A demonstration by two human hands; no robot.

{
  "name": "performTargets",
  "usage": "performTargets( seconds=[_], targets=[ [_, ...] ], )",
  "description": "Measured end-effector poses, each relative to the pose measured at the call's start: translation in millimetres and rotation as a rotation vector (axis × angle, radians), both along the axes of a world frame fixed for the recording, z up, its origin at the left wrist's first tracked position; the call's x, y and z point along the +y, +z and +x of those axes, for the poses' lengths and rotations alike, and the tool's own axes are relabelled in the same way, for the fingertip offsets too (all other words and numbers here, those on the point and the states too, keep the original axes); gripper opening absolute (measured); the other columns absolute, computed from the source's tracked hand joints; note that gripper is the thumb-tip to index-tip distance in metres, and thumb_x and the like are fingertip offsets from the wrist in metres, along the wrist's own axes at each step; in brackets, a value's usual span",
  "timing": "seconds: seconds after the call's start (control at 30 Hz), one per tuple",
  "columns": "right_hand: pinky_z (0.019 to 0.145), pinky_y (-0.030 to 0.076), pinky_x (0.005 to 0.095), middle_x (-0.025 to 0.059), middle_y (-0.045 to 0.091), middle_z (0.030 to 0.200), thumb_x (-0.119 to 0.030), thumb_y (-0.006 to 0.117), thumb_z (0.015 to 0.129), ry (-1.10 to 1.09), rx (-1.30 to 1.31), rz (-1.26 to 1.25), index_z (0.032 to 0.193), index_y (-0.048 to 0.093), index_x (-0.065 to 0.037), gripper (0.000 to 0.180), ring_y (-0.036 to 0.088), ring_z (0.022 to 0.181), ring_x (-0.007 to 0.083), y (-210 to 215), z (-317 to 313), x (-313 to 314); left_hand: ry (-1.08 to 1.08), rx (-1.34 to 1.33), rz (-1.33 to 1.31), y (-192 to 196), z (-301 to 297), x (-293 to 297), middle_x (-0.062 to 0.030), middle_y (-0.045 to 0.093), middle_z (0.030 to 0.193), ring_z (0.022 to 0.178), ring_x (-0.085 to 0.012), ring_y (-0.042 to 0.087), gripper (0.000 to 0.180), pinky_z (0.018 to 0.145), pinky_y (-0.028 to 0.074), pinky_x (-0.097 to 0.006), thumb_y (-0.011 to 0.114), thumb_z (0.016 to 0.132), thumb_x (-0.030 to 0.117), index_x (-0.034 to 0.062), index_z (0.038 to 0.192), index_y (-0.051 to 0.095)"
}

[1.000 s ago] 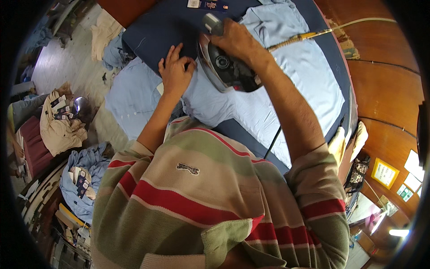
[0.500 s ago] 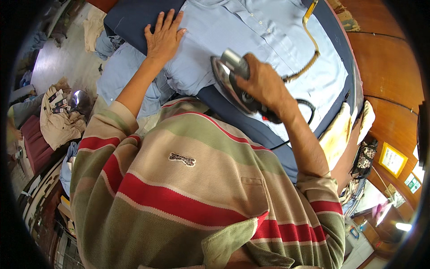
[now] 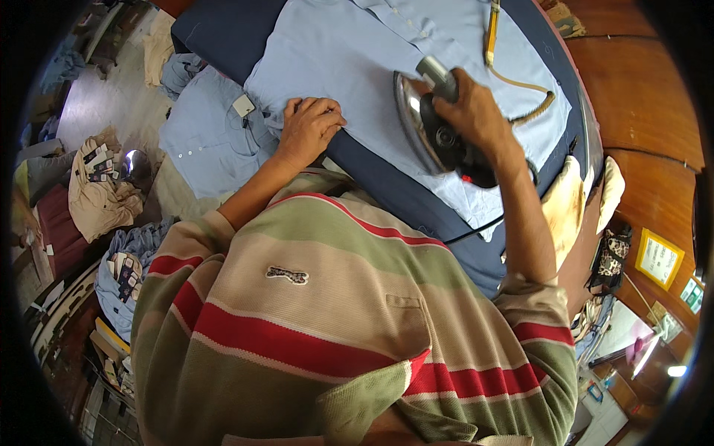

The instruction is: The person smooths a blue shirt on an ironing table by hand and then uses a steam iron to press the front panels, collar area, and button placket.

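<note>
A light blue button-front shirt (image 3: 342, 59) lies spread over a dark blue padded ironing table (image 3: 216, 30). My right hand (image 3: 476, 115) is wrapped round the handle of a steam iron (image 3: 428, 130) with a shiny metal soleplate edge. The iron is over the right part of the shirt, close to the near hem; whether it presses on the cloth I cannot tell. At the shirt's near left edge, my left hand (image 3: 311, 126) is closed, its fingers curled and pinching the fabric. A tan coiled hose (image 3: 532, 111) and a black cord run near the iron.
More light blue garments (image 3: 212, 137) hang off the table's left side, one with a white tag. Beige clothing with tags (image 3: 104, 186) is piled further left. Cream pads (image 3: 565, 201) sit at the table's right edge, beside a wooden wall (image 3: 639, 97).
My left hand has come nearer from lying flat and spread on the shirt, and now pinches its edge. The iron has moved right and slightly away. The shirt's left part has been drawn flatter.
</note>
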State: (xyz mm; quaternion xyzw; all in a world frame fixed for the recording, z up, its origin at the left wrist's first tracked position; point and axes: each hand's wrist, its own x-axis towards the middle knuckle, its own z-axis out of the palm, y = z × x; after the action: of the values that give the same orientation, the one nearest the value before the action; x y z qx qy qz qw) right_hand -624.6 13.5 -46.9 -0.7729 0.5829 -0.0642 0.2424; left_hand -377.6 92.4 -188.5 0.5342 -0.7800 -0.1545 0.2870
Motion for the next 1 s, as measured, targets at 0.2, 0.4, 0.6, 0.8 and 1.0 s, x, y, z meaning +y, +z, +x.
performTargets(
  seconds=[0.2, 0.4, 0.6, 0.8, 1.0],
  targets=[
    [0.067, 0.049, 0.0393, 0.0236, 0.062, 0.077, -0.032, 0.064, 0.075, -0.022, -0.076, 0.037, 0.094, 0.055, 0.003, 0.041, 0.063, 0.072, 0.0319, -12.9, -28.6, -54.0, -0.049, 0.028, -0.027, 1.1, 4.9, 0.0, 0.0037, 0.06, 0.098, 0.099, -0.0152, 0.053, 0.005, 0.092, 0.028, -0.038, 0.06, 0.074, 0.01, 0.0115, 0.073, 0.064],
    [0.068, 0.051, 0.0419, 0.0228, 0.064, 0.08, -0.022, 0.063, 0.073, 0.316, 0.095, 0.174, 0.107, 0.053, -0.003, 0.04, 0.064, 0.074, 0.0353, -1.7, 6.9, 27.7, -0.009, 0.072, 0.003, 1.2, 15.1, 3.6, 0.0027, 0.062, 0.097, 0.096, -0.0159, 0.055, 0.007, 0.091, 0.029, -0.038, 0.058, 0.074, 0.006, 0.0113, 0.075, 0.062],
    [0.068, 0.049, 0.0396, 0.0237, 0.062, 0.077, -0.017, 0.065, 0.073, 0.118, -0.005, 0.323, 0.107, 0.053, -0.001, 0.039, 0.063, 0.074, 0.0349, 8.8, -18.6, 65.6, 0.027, 0.22, -0.084, 19.4, -21.1, -30.3, -0.0068, 0.058, 0.111, 0.107, -0.0218, 0.052, 0.026, 0.091, 0.035, -0.039, 0.056, 0.079, 0.013, 0.0093, 0.105, 0.058],
    [0.069, 0.047, 0.0371, 0.0218, 0.061, 0.078, -0.019, 0.063, 0.073, -0.139, -0.001, 0.106, 0.104, 0.053, 0.004, 0.04, 0.063, 0.075, 0.0311, 9.5, -61.5, 30.6, -0.222, -0.323, -0.001, 1.3, -63.4, 2.9, -0.0104, 0.028, 0.145, 0.133, -0.0278, 0.025, 0.06, 0.099, 0.025, -0.051, 0.052, 0.086, 0.036, 0.0139, 0.138, 0.034],
    [0.072, 0.047, 0.0431, 0.0279, 0.061, 0.082, -0.024, 0.062, 0.073, -0.036, -0.061, 0.033, 0.097, 0.053, 0.004, 0.038, 0.061, 0.082, 0.0407, -3.9, -38.2, -10.2, -0.174, -0.395, 0.049, 8.5, -60.6, 9.0, -0.0085, 0.028, 0.146, 0.134, -0.0266, 0.024, 0.058, 0.1, 0.022, -0.052, 0.048, 0.087, 0.042, 0.0144, 0.137, 0.036]
  ],
)
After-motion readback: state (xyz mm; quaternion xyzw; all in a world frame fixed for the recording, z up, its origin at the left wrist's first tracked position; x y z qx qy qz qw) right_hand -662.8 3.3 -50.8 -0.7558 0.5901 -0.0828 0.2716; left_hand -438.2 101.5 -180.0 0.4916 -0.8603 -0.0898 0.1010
